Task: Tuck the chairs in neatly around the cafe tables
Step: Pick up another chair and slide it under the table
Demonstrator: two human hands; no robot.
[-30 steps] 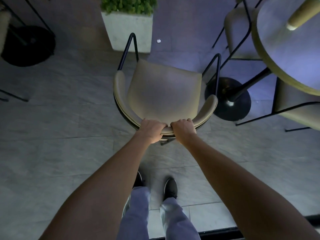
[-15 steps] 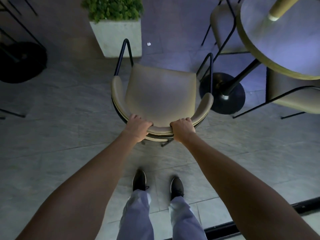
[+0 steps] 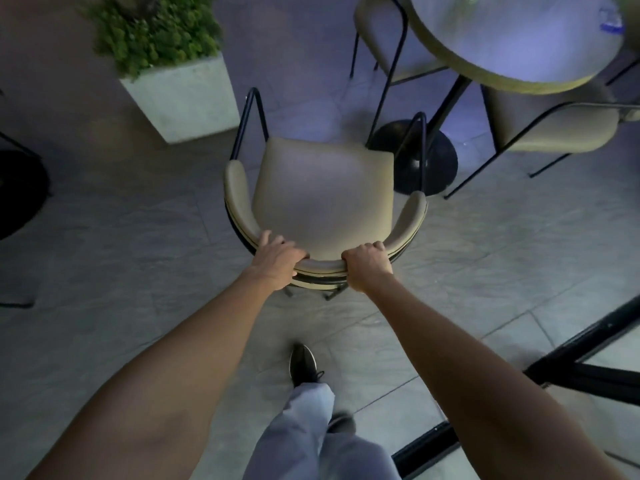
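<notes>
A beige padded chair (image 3: pixel 323 192) with black metal legs stands in the middle of the tiled floor, its curved backrest toward me. My left hand (image 3: pixel 277 263) grips the backrest's top rail left of centre. My right hand (image 3: pixel 367 266) grips the same rail right of centre, fingers curled over it. The round cafe table (image 3: pixel 512 39) is at the upper right, its black pedestal base (image 3: pixel 415 157) just beyond the chair's right front leg.
Two more beige chairs sit by the table, one behind it (image 3: pixel 381 32) and one at the right (image 3: pixel 557 129). A concrete planter (image 3: pixel 183 95) with green shrubs stands at the upper left. Another black base (image 3: pixel 17 192) lies at the left edge. A black floor track (image 3: pixel 568 355) runs at the lower right.
My hands have spread further apart on the backrest. The chair and I have shifted toward the table, whose base now sits closer to the chair's front leg. My left foot has stepped forward.
</notes>
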